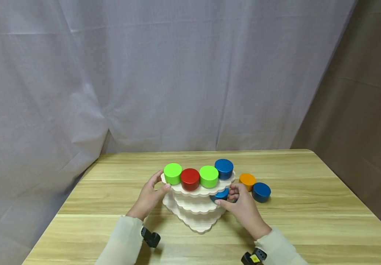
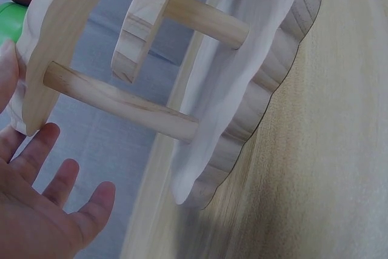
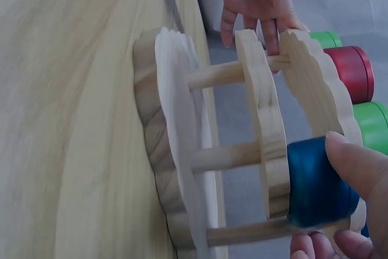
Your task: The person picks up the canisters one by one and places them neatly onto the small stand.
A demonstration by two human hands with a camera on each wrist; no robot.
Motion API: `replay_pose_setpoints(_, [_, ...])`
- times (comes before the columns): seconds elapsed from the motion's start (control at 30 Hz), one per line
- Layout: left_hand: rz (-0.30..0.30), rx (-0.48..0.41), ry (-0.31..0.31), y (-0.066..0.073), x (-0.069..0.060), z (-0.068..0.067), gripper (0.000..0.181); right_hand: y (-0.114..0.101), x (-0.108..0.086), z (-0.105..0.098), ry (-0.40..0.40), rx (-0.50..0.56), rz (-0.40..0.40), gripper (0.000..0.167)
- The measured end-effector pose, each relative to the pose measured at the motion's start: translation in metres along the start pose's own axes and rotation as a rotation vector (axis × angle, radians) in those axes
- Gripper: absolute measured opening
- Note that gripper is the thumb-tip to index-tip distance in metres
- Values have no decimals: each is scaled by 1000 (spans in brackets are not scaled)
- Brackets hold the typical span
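Note:
A three-tier wooden stand (image 1: 198,223) with scalloped shelves and round posts stands on the table. My left hand (image 1: 148,197) grips the left edge of its top shelf, thumb above and fingertips beneath. Between thumb and fingers, my right hand (image 1: 243,209) pinches a blue round tin (image 3: 320,180) at the right end of the middle shelf. Whether that tin rests fully on the shelf, I cannot tell. Along the top shelf sit a green tin (image 1: 173,173), a red tin (image 1: 190,179), another green tin (image 1: 209,176) and a blue tin (image 1: 224,169).
Right of the stand, an orange tin (image 1: 247,180) and a blue tin (image 1: 261,192) lie close together on the wooden table (image 1: 309,221). A grey curtain (image 1: 164,73) hangs behind the table's far edge, and a brownish one (image 1: 359,129) along the right.

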State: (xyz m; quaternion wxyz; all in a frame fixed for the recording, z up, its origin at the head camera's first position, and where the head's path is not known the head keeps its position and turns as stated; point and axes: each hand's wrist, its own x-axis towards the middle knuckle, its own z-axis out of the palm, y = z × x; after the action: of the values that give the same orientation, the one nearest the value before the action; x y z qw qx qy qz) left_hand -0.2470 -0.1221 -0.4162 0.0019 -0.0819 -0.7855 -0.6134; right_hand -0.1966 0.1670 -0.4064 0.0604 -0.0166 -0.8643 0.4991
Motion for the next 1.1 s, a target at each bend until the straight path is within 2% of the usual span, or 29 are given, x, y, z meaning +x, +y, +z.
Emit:
replay_pose_setpoints(0.2, [1,-10,-3,1,0,0,64,6,0,-9,-25,-103,-60,68])
replay_pose_setpoints(0.43, [5,-15,-3,0,0,-1,64,20,-1,-23,-12,-287,-169,69])
replay_pose_setpoints(0.6, [4,-13,1,-1,1,-1,65,30,0,-32,4,-334,-212,72])
replay_pose_setpoints(0.83, [3,-8,2,-2,1,-1,65,40,1,-38,-8,-373,-172,74])
replay_pose_setpoints(1.1, [3,-4,3,-3,1,-1,65,45,2,-40,-77,-441,-50,84])
